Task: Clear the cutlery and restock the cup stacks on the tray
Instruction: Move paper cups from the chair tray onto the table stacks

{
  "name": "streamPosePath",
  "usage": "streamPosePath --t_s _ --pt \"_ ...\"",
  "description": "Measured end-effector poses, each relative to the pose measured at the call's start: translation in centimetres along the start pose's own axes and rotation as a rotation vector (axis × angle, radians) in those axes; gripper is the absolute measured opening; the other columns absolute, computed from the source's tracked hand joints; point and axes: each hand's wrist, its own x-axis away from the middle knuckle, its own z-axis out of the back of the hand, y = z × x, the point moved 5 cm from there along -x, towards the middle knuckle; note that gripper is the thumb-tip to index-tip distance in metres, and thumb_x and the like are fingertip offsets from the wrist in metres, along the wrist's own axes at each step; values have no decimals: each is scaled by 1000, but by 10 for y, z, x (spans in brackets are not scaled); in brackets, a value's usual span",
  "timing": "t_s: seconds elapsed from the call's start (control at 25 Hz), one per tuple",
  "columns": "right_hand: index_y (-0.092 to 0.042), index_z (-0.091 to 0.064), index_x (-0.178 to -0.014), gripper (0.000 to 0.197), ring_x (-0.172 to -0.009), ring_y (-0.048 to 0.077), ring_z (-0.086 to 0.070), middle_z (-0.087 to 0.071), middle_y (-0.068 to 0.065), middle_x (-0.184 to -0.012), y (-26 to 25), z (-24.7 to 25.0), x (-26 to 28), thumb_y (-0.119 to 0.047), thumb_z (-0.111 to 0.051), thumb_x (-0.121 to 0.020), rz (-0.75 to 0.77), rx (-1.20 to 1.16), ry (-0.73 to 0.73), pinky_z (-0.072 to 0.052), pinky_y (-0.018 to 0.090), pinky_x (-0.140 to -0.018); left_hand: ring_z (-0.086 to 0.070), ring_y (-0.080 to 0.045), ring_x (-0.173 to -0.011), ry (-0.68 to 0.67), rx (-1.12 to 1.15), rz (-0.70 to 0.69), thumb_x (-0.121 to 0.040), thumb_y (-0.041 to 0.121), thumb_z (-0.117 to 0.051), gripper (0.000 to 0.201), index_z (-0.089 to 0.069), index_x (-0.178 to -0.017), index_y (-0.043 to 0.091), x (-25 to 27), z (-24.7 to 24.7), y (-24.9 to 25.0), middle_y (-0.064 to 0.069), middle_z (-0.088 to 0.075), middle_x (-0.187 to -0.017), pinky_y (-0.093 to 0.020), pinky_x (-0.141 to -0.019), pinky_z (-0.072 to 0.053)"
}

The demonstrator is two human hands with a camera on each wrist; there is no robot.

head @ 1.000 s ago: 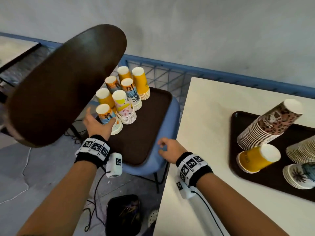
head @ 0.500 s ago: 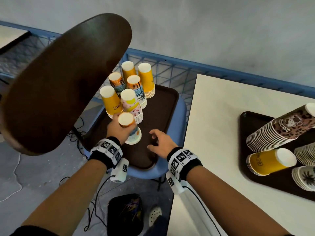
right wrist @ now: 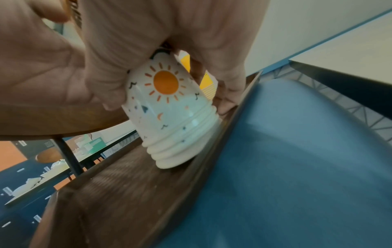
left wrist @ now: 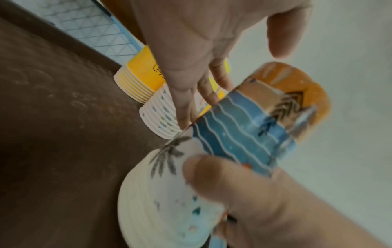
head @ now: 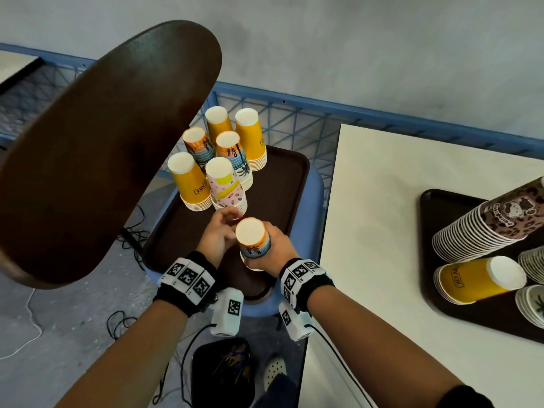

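A stack of upside-down paper cups with a sun and wave print (head: 252, 241) stands tilted at the near end of the brown tray (head: 282, 184) on the blue chair seat. My right hand (head: 272, 250) grips this stack round its side, thumb on the lower cups (left wrist: 212, 171). In the right wrist view the stack's rims (right wrist: 176, 151) lean against the tray's side wall. My left hand (head: 219, 231) is beside the stack with fingers (left wrist: 203, 87) nearly straight, touching its far side. Several other cup stacks, such as a yellow one (head: 188, 184) and a pink one (head: 225, 184), stand further back.
A dark brown chair back (head: 103, 148) looms at the left over the tray. A white table (head: 376, 201) at the right bears a second tray (head: 435, 295) with cup stacks lying on their sides, one leopard-printed (head: 485, 225), one yellow (head: 477, 281). A blue rail (head: 323, 107) runs behind.
My left hand brought the printed stack toward the tray's near end. My right hand left the tray's front edge and took hold of the stack; the left hand's grip loosened.
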Motion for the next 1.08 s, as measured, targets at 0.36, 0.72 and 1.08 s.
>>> streamPosePath --t_s 0.36,0.72,1.08 --pt "-24 -43 -129 80 -120 21 -44 -50 3 -127 -3 20 8 -26 -82 -59 70 15 106 -29 37 -110 -45 -25 -128 337 -377 -137 -71 12 -77 80 -34 -138 11 -64 21 20 -8 -46 -140 -32 -104 -36" --pt "-41 -48 -115 76 -106 21 -59 -60 0 -113 43 56 28 -42 -78 -45 17 -156 331 -47 45 -96 -47 -27 -128 384 -544 -116 -66 21 -81 84 -35 -137 19 -70 3 0 -6 -50 -138 -34 -107 -33" --pt "-54 -44 -104 70 -107 22 -58 -61 1 -114 78 95 88 -39 -77 -44 28 -243 407 -46 47 -97 -60 -21 -107 288 -284 -222 -68 -4 -74 69 -46 -129 11 -20 -22 -7 -7 -59 -119 -42 -103 -43"
